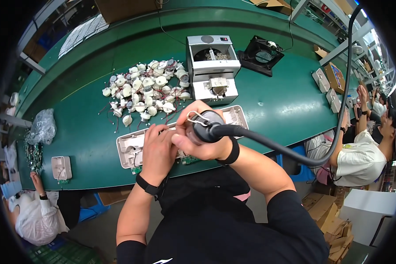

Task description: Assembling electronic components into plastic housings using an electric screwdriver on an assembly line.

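Note:
My right hand (205, 147) is wrapped round an electric screwdriver (208, 127) with a black top, a wire hanging loop and a thick black cable. The tool's tip is hidden under my hands. My left hand (159, 147) is closed beside it, fingers bent in against the right hand; what they pinch, if anything, is hidden. Beneath both hands lies off-white open plastic housing (126, 157), its middle covered, so I cannot tell whether it is one piece or several. Small green circuit boards (137, 170) show along its near edge.
A pile of white motor-like parts with wires (147, 88) lies beyond my hands. A screw feeder (213, 70) and a black fan (263, 56) stand at the back. Another housing (61, 167) sits at left. Co-workers sit on both sides. The cable (290, 154) arches to the right.

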`<control>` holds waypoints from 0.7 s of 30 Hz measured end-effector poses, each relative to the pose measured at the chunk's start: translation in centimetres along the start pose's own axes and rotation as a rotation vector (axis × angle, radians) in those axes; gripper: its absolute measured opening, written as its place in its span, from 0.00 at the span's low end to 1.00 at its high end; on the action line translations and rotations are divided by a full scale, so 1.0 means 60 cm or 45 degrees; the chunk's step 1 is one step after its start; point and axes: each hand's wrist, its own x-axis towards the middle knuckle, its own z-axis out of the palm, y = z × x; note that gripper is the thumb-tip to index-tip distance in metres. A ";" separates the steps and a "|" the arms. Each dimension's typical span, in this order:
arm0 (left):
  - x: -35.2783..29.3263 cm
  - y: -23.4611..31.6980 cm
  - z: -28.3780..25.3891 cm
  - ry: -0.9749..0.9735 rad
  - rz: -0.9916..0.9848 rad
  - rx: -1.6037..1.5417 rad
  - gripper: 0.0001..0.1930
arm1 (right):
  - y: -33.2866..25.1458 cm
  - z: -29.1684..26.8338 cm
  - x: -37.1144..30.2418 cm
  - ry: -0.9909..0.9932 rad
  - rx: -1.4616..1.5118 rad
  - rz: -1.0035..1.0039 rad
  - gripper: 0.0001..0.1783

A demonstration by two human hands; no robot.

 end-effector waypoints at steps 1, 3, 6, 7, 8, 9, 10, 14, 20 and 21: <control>0.004 0.005 0.009 0.001 0.025 -0.004 0.15 | 0.004 -0.013 -0.005 -0.006 0.054 0.047 0.19; 0.008 0.018 0.021 -0.003 0.034 0.000 0.15 | 0.004 -0.032 -0.012 -0.020 0.123 0.100 0.19; 0.027 0.041 0.045 -0.018 0.013 -0.070 0.16 | 0.004 -0.066 -0.018 0.061 0.354 0.169 0.17; 0.033 0.049 0.052 -0.018 0.005 -0.069 0.16 | 0.005 -0.081 -0.019 0.056 0.360 0.173 0.17; 0.039 0.058 0.057 -0.030 0.004 -0.091 0.16 | 0.006 -0.097 -0.021 0.060 0.330 0.183 0.17; 0.046 0.067 0.060 -0.043 0.007 -0.115 0.16 | 0.008 -0.112 -0.023 0.066 0.298 0.193 0.16; 0.049 0.075 0.062 -0.058 0.010 -0.139 0.16 | 0.010 -0.123 -0.025 0.075 0.266 0.204 0.15; 0.029 0.099 0.039 -0.197 0.163 -0.092 0.16 | 0.006 -0.146 -0.029 0.122 0.320 0.226 0.14; 0.006 0.098 0.074 -0.271 0.149 0.005 0.17 | 0.009 -0.151 -0.030 0.122 0.332 0.179 0.15; 0.004 0.096 0.081 -0.277 0.131 0.007 0.17 | 0.009 -0.152 -0.029 0.108 0.314 0.155 0.15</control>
